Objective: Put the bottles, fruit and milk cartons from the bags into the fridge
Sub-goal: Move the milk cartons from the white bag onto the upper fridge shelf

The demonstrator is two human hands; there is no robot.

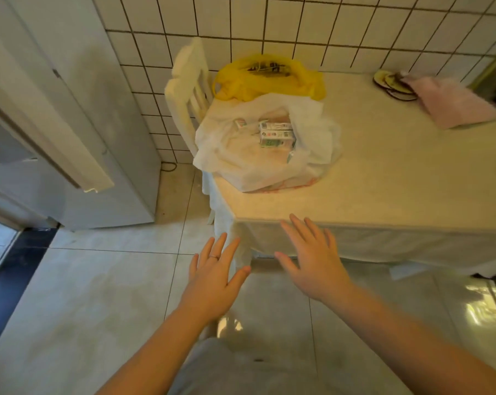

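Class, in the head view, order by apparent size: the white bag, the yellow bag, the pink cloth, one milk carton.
1. white bag
2. yellow bag and pink cloth: too alike to rank; the yellow bag is partly hidden
3. milk carton

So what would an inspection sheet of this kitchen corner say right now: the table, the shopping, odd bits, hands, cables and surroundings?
Surface: table under a cream cloth, against the tiled wall.
Job's things: white bag open on the table's near left corner, milk cartons inside; yellow bag behind it; fridge to the left, a door apparently ajar.
Clutter: pink cloth and round flat mats at the far right corner.
Grippers: left hand and right hand both open, empty, short of the tabletop.
Cables: dark cord on the floor beside the fridge.
Surroundings: white chair at the table's left end; glossy floor tiles.
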